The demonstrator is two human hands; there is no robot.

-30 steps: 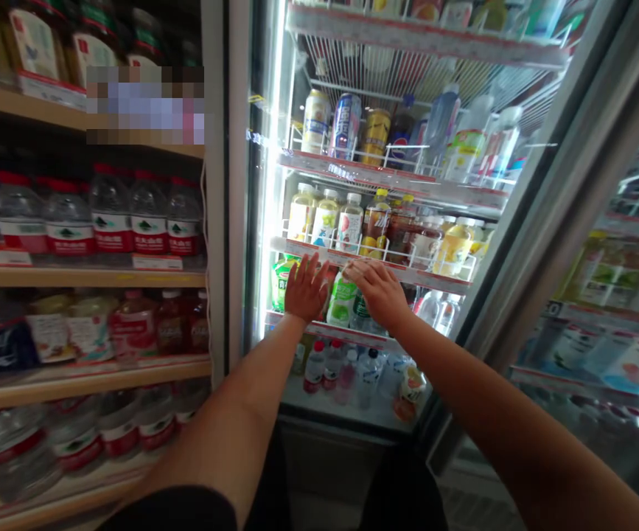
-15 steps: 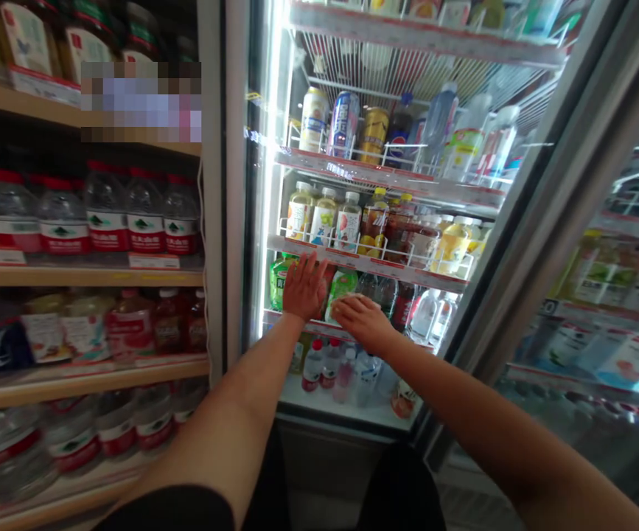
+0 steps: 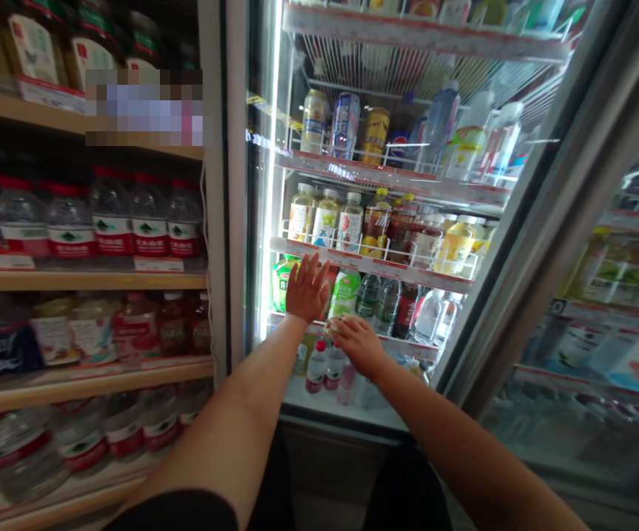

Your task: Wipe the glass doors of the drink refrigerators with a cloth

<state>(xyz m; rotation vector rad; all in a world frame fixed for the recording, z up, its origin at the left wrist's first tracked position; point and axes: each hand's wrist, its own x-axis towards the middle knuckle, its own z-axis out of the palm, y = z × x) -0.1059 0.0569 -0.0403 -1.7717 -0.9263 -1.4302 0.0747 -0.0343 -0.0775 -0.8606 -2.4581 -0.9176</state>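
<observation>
I stand in front of an open drinks fridge. My left hand point(image 3: 306, 289) is open, its fingers spread flat against the bottles on the third shelf, between a green pack point(image 3: 278, 283) and a green-and-white bottle point(image 3: 345, 293). My right hand point(image 3: 359, 344) lies lower, on the red-edged front rail point(image 3: 407, 346) of that shelf. Its fingers curl over a small pale yellowish thing point(image 3: 334, 323) that I cannot identify. Dark and clear bottles point(image 3: 388, 302) stand to the right of the hand.
The glass fridge door point(image 3: 567, 221) stands swung open on the right. Upper wire shelves carry cans point(image 3: 346, 125) and juice bottles point(image 3: 325, 217); small bottles point(image 3: 317, 366) fill the bottom. Wooden shelves on the left hold water bottles point(image 3: 112, 221) and red drinks point(image 3: 134, 328).
My right hand has slid down and to the left, from the bottle tops at the third shelf to that shelf's front rail. My left hand has stayed in place.
</observation>
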